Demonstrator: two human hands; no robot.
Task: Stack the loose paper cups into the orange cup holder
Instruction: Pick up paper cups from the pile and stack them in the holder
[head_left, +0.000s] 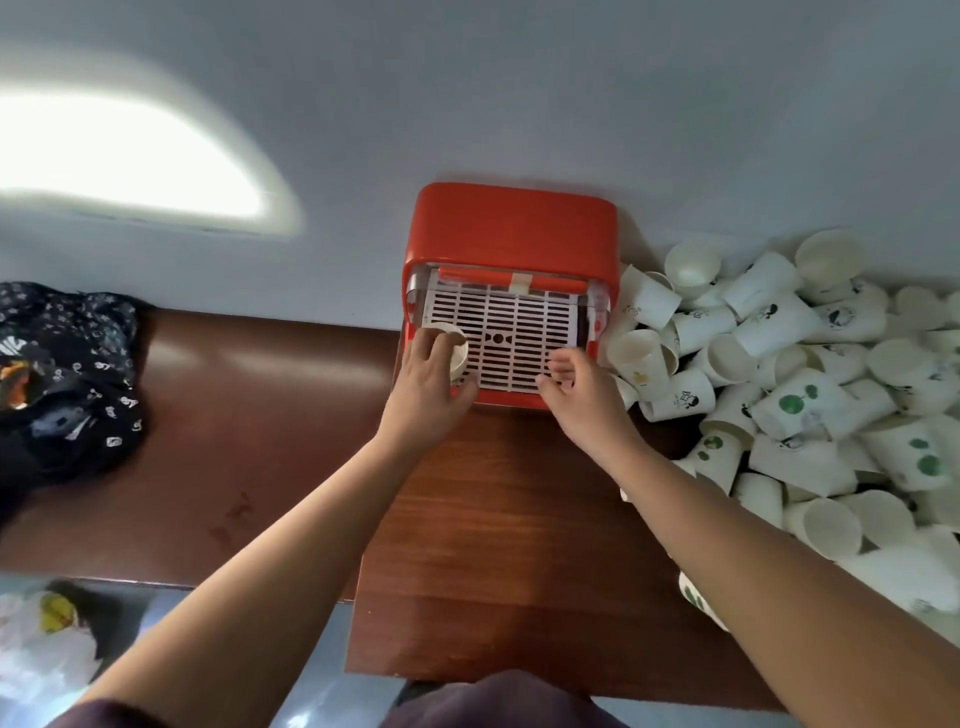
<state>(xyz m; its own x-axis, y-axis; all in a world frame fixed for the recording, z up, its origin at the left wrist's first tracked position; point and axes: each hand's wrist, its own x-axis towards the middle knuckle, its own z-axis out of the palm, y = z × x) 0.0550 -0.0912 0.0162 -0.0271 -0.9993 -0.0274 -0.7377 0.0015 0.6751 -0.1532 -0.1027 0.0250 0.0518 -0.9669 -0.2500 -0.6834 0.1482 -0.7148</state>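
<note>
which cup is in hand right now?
The lone cup the left hand grips on the white grate at the orange cup holder's near-left corner. All others lie loose in the pile to its right.

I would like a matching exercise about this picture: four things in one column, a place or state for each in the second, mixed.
1 left hand
2 right hand
3 pile of loose cups
4 dark patterned cloth

a at the left end of the table
b grips a paper cup
c right of the orange cup holder
d open, holding nothing

Pairs: 1-b, 2-d, 3-c, 4-a
</note>
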